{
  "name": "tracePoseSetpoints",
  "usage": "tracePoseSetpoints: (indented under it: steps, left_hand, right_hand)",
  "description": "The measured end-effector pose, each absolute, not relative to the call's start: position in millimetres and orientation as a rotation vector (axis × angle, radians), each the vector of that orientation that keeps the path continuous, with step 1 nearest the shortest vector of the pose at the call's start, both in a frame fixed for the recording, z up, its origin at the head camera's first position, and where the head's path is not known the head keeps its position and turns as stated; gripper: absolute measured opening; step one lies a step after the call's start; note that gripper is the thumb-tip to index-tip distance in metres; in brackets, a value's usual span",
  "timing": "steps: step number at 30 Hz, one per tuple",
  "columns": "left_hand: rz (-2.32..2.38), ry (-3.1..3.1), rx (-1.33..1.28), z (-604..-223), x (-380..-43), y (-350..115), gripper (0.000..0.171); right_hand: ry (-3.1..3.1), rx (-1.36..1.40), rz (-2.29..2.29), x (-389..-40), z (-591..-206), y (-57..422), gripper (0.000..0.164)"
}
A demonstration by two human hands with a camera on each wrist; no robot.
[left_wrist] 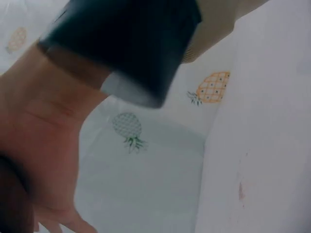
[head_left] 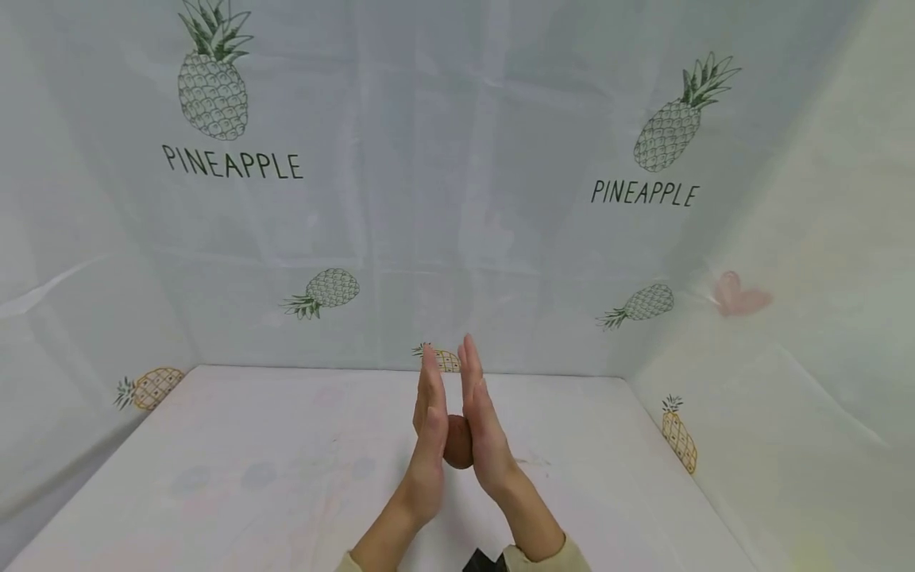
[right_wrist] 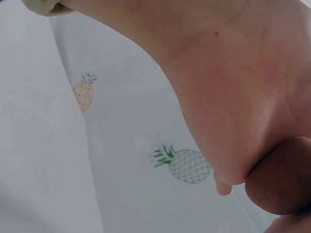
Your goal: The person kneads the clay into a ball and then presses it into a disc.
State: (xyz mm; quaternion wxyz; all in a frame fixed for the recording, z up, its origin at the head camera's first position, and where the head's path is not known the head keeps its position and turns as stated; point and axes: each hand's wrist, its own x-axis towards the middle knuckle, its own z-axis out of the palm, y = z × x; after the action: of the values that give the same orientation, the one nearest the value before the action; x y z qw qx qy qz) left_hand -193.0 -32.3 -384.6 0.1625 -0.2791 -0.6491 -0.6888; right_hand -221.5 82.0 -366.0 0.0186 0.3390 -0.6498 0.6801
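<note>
A smooth brown ball (head_left: 458, 442), perhaps of clay, sits between two upright palms above the white table. My left hand (head_left: 431, 445) presses on it from the left, its fingers straight and pointing up. From the other side my right hand (head_left: 488, 437) presses on it, also with straight fingers. The fingertips of the two hands stand a little apart. In the right wrist view the ball (right_wrist: 279, 182) lies against the palm, partly cut off by the frame. Only a dark part of the ball (left_wrist: 12, 201) shows in the left wrist view.
The table (head_left: 250, 477) has faint stains on its white top. A pale curtain (head_left: 443, 159) with pineapple prints hangs at the back and along both sides. A dark band (left_wrist: 131, 43) is around a wrist in the left wrist view.
</note>
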Motion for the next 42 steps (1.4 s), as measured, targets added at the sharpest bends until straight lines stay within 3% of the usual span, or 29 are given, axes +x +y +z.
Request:
tracePoseSetpoints:
  steps: [10,19,37,42]
  left_hand:
    - [-2.051,-1.742,-0.675,-376.6,-205.3,-54.4,0.065]
    - [-2.051,-1.761,-0.617,-383.2,-217.6,-60.7,0.061]
    - [-2.000,-1.895,-0.940,-387.0,-192.7,-29.2,0.061]
    - [-1.981,-1.844,-0.920,-382.9,-192.4,-35.0,0.064]
  right_hand:
    - [-2.258,1.136,2.101,-208.6,-367.9,71.5,0.054]
    - [-1.908,1.367,2.209,-194.8,-356.1,70.3,0.059]
    - [-1.741,0.925,2.162,-232.0,-372.0,85.8,0.060]
    - [-1.855,0.982,2.176,-236.2,-383.2,78.8,0.060]
